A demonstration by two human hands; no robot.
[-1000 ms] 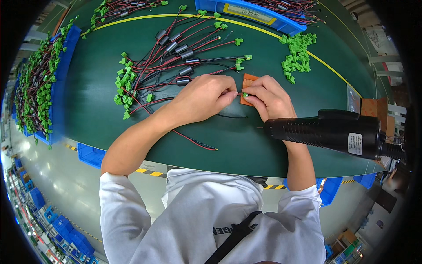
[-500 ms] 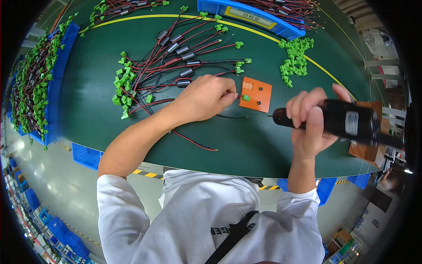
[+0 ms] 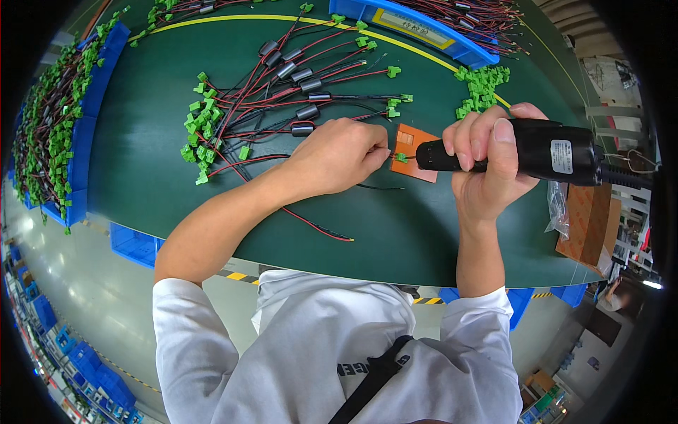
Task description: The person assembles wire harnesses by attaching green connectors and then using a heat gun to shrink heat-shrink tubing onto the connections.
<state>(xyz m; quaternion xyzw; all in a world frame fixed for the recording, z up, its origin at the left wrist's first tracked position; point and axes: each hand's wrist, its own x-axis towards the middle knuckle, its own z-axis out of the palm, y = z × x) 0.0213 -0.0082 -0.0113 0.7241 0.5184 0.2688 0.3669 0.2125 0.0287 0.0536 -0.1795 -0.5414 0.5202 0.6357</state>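
My right hand (image 3: 491, 152) grips a black electric screwdriver (image 3: 544, 150), held level above the table with its tip pointing left. The tip reaches a small green terminal connector (image 3: 402, 157) that sits on an orange block (image 3: 418, 136). Part of that block is hidden beneath the tool. Just left of it, my left hand (image 3: 346, 150) is closed in a pinch on thin wires that run to the connector. A bundle of red and black cables (image 3: 244, 116) with dark cylinders and green connectors is spread beyond my left forearm.
Loose green connectors (image 3: 484, 88) lie in a pile at the back right. Blue bins of cables stand at the left (image 3: 83, 134) and the far edge (image 3: 424, 32). A cardboard box (image 3: 590, 219) with a clear plastic bag (image 3: 558, 212) is at the right.
My right hand has brought the screwdriver left and slightly up, from beside the orange block to over it, with its tip at the green connector. My left hand keeps its pinch.
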